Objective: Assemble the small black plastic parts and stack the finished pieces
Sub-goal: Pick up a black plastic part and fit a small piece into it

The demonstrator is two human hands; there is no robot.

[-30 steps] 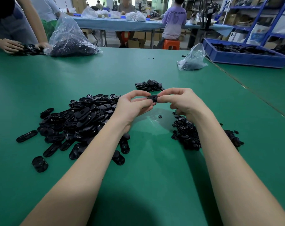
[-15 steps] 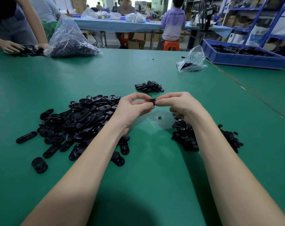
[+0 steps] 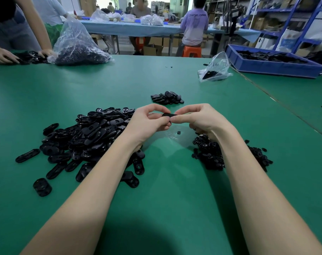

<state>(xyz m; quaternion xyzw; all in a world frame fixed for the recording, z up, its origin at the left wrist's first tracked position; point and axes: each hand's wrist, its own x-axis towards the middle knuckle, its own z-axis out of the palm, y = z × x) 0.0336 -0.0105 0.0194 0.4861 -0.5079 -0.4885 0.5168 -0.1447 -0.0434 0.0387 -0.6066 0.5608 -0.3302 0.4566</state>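
Both hands meet above the middle of the green table [image 3: 174,208]. My left hand [image 3: 149,124] and my right hand [image 3: 198,119] pinch one small black oval part [image 3: 167,115] between their fingertips. A large heap of black oval parts [image 3: 86,137] lies to the left of my left forearm. A heap of tiny black round parts [image 3: 211,155] lies under my right wrist. One tiny round part [image 3: 178,132] lies alone below the hands. A small stack of finished pieces [image 3: 167,98] sits just beyond the hands.
A small clear bag [image 3: 214,68] with black parts lies at the far right, beside a blue tray [image 3: 272,66] of parts. A big clear bag [image 3: 77,46] of parts stands far left, where another person's hands [image 3: 3,56] handle parts. People sit at a blue table behind.
Both hands stay together on the black part, with the fingers shifting slightly around it. The heaps and the stack have not moved.
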